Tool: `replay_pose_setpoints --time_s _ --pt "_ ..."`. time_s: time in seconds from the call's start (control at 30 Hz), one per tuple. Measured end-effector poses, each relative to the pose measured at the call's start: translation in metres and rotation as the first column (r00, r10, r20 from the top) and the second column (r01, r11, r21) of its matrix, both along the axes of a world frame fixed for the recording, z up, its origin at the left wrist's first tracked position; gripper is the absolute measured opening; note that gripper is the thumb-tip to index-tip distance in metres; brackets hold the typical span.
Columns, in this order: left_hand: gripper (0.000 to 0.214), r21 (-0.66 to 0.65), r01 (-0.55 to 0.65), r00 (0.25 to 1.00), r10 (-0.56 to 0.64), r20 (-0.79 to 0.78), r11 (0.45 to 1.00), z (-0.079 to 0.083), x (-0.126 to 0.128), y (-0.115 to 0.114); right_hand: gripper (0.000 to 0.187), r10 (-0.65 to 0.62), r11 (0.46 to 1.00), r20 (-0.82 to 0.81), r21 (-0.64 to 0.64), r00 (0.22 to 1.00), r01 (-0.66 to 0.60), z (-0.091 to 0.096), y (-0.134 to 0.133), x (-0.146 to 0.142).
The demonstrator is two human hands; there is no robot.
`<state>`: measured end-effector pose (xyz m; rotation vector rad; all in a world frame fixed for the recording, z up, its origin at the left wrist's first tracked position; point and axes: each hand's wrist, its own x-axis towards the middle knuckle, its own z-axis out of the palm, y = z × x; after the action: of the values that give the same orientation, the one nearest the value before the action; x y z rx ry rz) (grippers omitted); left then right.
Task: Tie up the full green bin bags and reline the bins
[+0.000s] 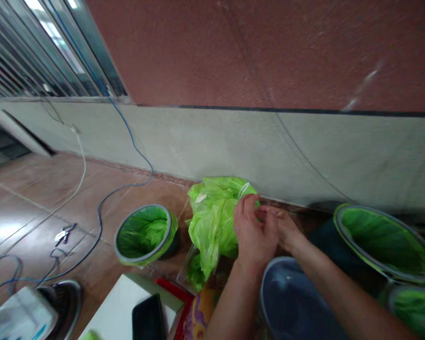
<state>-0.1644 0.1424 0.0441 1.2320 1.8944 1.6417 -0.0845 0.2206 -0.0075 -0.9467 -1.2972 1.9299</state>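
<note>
A bulging light-green plastic bag (216, 215) leans near the wall's foot, with a thin white cord (243, 190) looping at its top right. At the bag's right edge is my left hand (255, 231), its fingers bent and closed on the plastic. My right hand (282, 226) meets it from the right, fingertips pinched together beside the left fingers. What lies between the right fingertips is hidden. Below both hands stands an empty dark bucket (286, 302) with no liner.
Green-lined bins stand at left (169, 231) and at right (340, 226). A white box (109, 302) carries a black phone (148, 318). Blue cable (99, 212) and keys (64, 234) lie on the tiled floor. The wall (184, 137) runs close behind the bag.
</note>
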Motion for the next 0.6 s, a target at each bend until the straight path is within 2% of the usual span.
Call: replay_pose_setpoints --time_s 0.03,0.1,0.17,0.27,0.33,0.43,0.47,0.5,0.53,0.6 --pt "0.043 -0.014 0.036 0.994 -0.037 -0.106 0.999 0.0 0.001 0.0 0.033 -0.03 0.999 0.003 -0.018 1.0 0.03 0.011 0.004 0.019" --pt "0.056 -0.144 0.189 0.947 -0.219 -0.233 0.971 -0.003 0.007 0.001 0.03 -0.074 0.996 0.002 -0.052 0.997 0.074 0.033 0.008 0.058" --pt "0.058 -0.306 0.336 0.857 -0.424 -0.292 0.891 -0.01 0.017 0.003 0.026 -0.109 0.993 -0.005 -0.037 0.994 0.109 0.052 0.007 0.095" --pt "0.029 -0.475 0.435 0.714 -0.614 -0.336 0.765 -0.024 0.035 0.007 0.026 -0.237 0.967 0.013 0.096 0.971 0.234 0.068 0.012 0.143" --pt "0.018 -0.51 0.455 0.682 -0.654 -0.328 0.73 -0.033 0.045 0.01 0.032 -0.408 0.89 0.05 0.245 0.911 0.385 0.069 0.02 0.173" --pt "0.012 -0.46 0.552 0.73 -0.67 -0.137 0.696 -0.041 0.055 0.015 0.045 -0.673 0.686 0.088 0.444 0.734 0.576 0.058 0.027 0.213" --pt "0.012 -0.422 0.585 0.757 -0.653 -0.026 0.693 -0.042 0.059 0.017 0.049 -0.716 0.647 0.107 0.473 0.69 0.598 0.053 0.025 0.223" --pt "0.012 -0.381 0.606 0.778 -0.621 0.1 0.698 -0.042 0.062 0.019 0.053 -0.726 0.643 0.137 0.483 0.673 0.595 0.046 0.021 0.231" --pt "0.011 -0.342 0.618 0.786 -0.574 0.231 0.708 -0.042 0.066 0.02 0.056 -0.706 0.671 0.178 0.476 0.685 0.568 0.039 0.015 0.236" --pt "0.013 -0.274 0.624 0.753 -0.469 0.461 0.732 -0.04 0.075 0.022 0.058 -0.6 0.775 0.282 0.437 0.749 0.457 0.023 0.0 0.241"
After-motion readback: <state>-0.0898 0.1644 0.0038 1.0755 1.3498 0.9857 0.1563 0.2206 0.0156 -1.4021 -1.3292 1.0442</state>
